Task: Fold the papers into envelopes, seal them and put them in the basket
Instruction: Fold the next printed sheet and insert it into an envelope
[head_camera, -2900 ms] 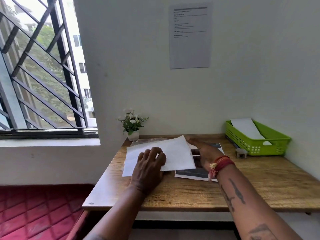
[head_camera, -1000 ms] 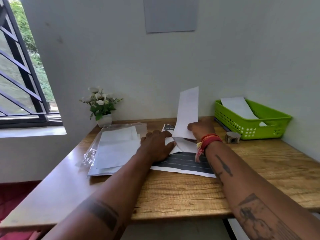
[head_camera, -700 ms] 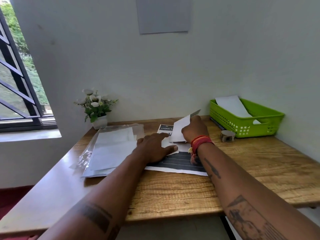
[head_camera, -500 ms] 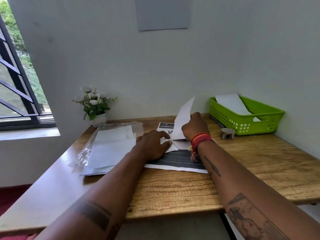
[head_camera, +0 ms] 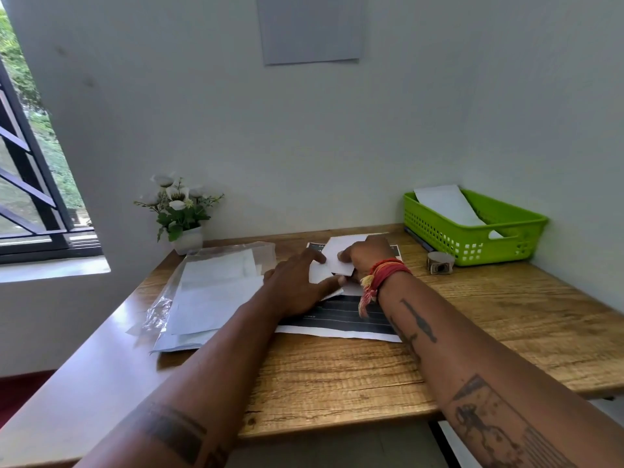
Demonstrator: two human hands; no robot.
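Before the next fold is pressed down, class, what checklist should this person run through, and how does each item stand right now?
1. Paper lies on the printed sheet, not bare table: ok.
2. Left hand steadies the paper, fingers spread flat on it: ok.
3. Right hand holds the folded flap: ok.
4. Flap edges line up: cannot tell, the hands cover them.
5. Tape roll stands within reach beside the basket: ok.
6. Basket has room, one envelope inside: ok.
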